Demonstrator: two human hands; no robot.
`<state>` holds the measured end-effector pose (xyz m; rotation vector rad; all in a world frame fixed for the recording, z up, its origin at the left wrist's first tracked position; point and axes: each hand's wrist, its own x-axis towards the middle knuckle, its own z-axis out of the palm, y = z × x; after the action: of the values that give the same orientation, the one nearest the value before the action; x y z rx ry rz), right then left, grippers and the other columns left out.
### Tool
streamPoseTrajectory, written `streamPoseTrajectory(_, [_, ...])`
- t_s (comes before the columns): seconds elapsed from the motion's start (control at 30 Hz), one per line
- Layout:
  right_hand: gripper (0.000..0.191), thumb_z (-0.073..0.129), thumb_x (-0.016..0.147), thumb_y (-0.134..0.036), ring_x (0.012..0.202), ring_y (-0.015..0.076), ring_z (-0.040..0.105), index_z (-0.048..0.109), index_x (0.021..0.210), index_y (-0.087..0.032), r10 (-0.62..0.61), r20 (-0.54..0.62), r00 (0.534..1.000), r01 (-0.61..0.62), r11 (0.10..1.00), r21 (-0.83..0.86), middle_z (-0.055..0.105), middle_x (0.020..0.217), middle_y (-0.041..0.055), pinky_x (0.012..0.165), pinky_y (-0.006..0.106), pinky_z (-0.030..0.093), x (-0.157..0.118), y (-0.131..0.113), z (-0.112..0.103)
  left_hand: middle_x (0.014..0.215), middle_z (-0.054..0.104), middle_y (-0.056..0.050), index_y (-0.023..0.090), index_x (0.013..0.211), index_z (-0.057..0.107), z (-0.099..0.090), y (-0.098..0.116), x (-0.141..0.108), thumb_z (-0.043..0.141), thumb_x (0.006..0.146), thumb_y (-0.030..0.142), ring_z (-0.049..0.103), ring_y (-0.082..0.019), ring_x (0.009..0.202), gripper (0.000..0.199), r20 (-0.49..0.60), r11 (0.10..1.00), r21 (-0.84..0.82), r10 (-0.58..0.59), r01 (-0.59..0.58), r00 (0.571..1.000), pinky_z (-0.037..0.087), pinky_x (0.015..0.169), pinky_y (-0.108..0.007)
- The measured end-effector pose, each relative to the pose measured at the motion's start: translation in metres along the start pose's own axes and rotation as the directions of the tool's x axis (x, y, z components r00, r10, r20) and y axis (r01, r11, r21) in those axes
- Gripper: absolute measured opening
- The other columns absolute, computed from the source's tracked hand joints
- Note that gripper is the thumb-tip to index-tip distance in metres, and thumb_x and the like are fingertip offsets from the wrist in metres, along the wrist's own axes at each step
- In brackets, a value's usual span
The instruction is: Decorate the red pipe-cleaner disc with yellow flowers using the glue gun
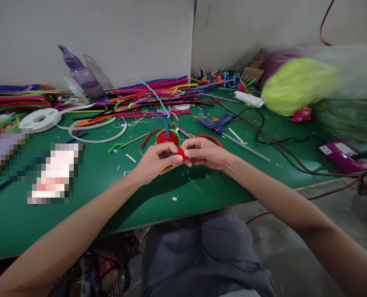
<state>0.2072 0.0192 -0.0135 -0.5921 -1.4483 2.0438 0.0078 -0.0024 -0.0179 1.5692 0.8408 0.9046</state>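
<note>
Between the fingertips of both hands is a small fuzzy red piece, perhaps bent pipe cleaner; its full shape is partly covered. My left hand pinches it from the left, and my right hand from the right. Just behind them lies a round red shape with a green rim, and a blue pipe cleaner rises from it. Scissors with red handles rest behind my right hand, partly hidden. A thin wooden stick and a short green pipe cleaner lie to the left.
A blue glue gun with a black cord lies right of centre. Bundled pipe cleaners line the wall beside a purple bottle. A white ribbon spool sits left; a purple power strip and yellow bagged material sit right.
</note>
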Motion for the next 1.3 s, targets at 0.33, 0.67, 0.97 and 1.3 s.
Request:
streamPoseTrajectory(0.33, [0.028, 0.073, 0.08, -0.037, 0.048, 0.0046, 0.043, 0.061, 0.081, -0.013, 0.044, -0.04, 0.998, -0.048, 0.991, -0.125, 0.059, 0.057, -0.0017, 0.041, 0.016, 0.023, -0.0012, -0.0015, -0.0007, 0.077, 0.06, -0.002, 0.015, 0.079, 0.064, -0.0048, 0.0057, 0.0009, 0.063, 0.087, 0.039, 0.055, -0.012, 0.07, 0.025, 0.013, 0.998, 0.051, 0.031, -0.032, 0.999, 0.045, 0.066, -0.024])
streamPoseTrajectory(0.67, [0.029, 0.073, 0.08, -0.039, 0.05, 0.0049, 0.044, 0.059, 0.081, -0.013, 0.06, -0.02, 0.998, -0.062, 0.991, -0.116, 0.059, 0.058, -0.002, 0.042, 0.016, 0.024, -0.003, -0.0032, -0.0002, 0.072, 0.057, 0.0, 0.015, 0.073, 0.06, 0.0025, -0.001, 0.0006, 0.07, 0.081, 0.038, 0.055, -0.01, 0.068, 0.027, 0.038, 0.948, -0.268, -0.168, 0.172, 0.985, 0.047, 0.067, -0.024])
streamPoseTrajectory(0.97, [0.028, 0.074, 0.079, -0.038, 0.055, 0.0065, 0.052, 0.061, 0.085, -0.014, 0.035, -0.084, 0.996, -0.037, 0.999, -0.025, 0.058, 0.063, -0.0016, 0.04, 0.015, 0.023, -0.0007, -0.0001, -0.0037, 0.072, 0.059, -0.001, 0.015, 0.079, 0.063, -0.0005, -0.0005, 0.0, 0.069, 0.083, 0.038, 0.056, -0.011, 0.067, 0.023, 0.027, 0.987, -0.138, -0.078, 0.081, 0.997, 0.046, 0.068, -0.025])
streamPoseTrajectory(1.3, [0.031, 0.072, 0.081, -0.041, 0.056, 0.0071, 0.054, 0.056, 0.076, -0.015, 0.063, -0.044, 0.997, -0.064, 0.998, -0.026, 0.055, 0.065, -0.0019, 0.039, 0.015, 0.026, -0.0028, -0.0038, 0.0014, 0.074, 0.06, -0.001, 0.015, 0.079, 0.062, -0.0008, -0.0002, 0.0011, 0.072, 0.08, 0.038, 0.054, -0.01, 0.065, 0.025, -0.019, 0.998, -0.069, -0.007, 0.005, 1.0, 0.045, 0.064, -0.024])
